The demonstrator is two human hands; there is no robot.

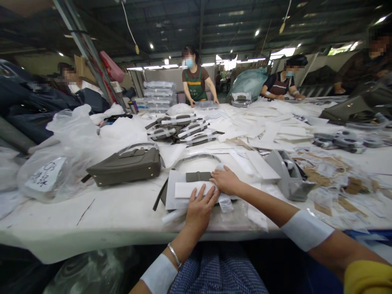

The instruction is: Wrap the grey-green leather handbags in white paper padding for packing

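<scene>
In front of me an olive handbag lies flat, largely covered by a white sheet (170,183); its wrapped handle (199,156) arches away from me. My left hand (200,208) rests with spread fingers on a white foam strip (186,190) on top of the sheet. Just beyond it, my right hand (225,179) lies with its fingers stretched over the right end of the bag's olive strap flap (196,176). A translucent wrapping piece (226,203) pokes out by my left fingertips. What lies under my palms is hidden.
Another olive handbag (128,165) lies to the left, near a plastic bag with a handwritten label (45,173). Wrapped straps (190,130) are piled ahead. A grey tape dispenser (288,175) stands at right beside scattered paper tags (333,179). Co-workers stand across the table (122,212).
</scene>
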